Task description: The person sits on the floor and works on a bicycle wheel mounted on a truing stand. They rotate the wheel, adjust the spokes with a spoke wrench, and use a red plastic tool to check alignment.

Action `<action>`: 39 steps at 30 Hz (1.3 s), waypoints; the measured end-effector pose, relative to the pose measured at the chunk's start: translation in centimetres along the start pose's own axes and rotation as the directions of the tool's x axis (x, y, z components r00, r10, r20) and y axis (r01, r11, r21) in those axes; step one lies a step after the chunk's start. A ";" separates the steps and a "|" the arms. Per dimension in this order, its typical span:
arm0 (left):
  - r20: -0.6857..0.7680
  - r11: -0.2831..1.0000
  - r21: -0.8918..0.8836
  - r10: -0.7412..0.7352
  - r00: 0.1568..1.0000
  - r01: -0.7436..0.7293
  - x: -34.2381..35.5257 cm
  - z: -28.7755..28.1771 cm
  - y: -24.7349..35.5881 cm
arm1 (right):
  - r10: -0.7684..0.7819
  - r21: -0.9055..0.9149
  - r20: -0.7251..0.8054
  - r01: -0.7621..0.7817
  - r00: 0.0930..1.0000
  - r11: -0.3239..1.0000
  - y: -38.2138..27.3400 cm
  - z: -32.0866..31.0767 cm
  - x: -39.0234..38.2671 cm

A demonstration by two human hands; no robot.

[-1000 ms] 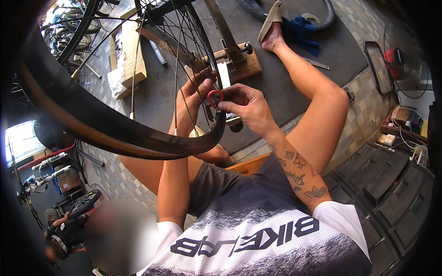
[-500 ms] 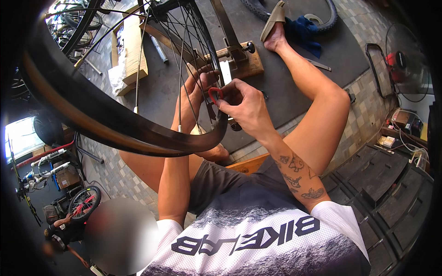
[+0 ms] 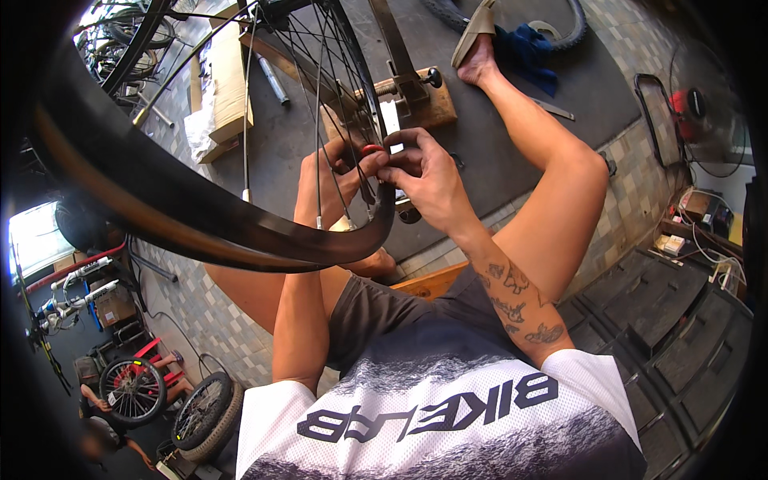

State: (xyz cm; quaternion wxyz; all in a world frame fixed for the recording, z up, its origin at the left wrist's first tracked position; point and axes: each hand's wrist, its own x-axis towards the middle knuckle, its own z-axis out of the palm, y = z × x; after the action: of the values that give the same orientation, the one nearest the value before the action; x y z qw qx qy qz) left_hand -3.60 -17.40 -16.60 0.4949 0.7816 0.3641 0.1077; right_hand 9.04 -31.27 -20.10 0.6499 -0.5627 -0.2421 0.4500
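A black bicycle wheel point(image 3: 192, 212) fills the upper left, mounted in a metal stand on a wooden base point(image 3: 432, 108). My right hand point(image 3: 424, 180) is at the rim on the right, its fingers closed on a small red spoke wrench point(image 3: 373, 150) beside the spokes. My left hand point(image 3: 340, 172) reaches up behind the spokes, fingers curled and thumb touching near the red tool; what lies inside its fingers is hidden. Both hands meet just above the lower right curve of the rim.
A cardboard box point(image 3: 236, 88), loose tyre point(image 3: 576, 28), blue cloth point(image 3: 524, 60) and flat metal tool point(image 3: 552, 110) lie beyond my legs. Black drawers point(image 3: 656, 320) stand at right. At lower left a co-worker's arm point(image 3: 96, 396) is beside spare wheels point(image 3: 132, 392).
My left thumb has moved right toward the red tool, which now shows less between my fingers. My right hand has risen slightly. The co-worker's wheel at lower left has shifted down.
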 end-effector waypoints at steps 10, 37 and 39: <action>-0.012 1.000 -0.019 -0.009 1.000 0.009 -0.4 1.0 1.2 | 0.146 0.329 0.212 -0.211 0.966 0.921 1.1 -1.2 1.6; 0.462 0.849 -0.427 -0.091 0.882 0.311 1.1 -3.1 -0.7 | -0.234 -0.389 -0.007 0.213 0.972 0.896 -2.6 0.7 -1.5; 0.350 0.892 -0.368 -0.128 0.928 0.262 1.1 -2.0 -0.4 | -0.210 -0.291 -0.012 0.197 0.978 0.936 -2.1 0.6 -1.0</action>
State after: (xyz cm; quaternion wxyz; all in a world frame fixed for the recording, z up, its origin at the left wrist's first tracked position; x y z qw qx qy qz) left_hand -4.06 -15.18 -16.14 0.7074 0.6267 0.3268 0.0039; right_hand 8.72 -31.73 -17.82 0.6089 -0.6327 -0.3481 0.3282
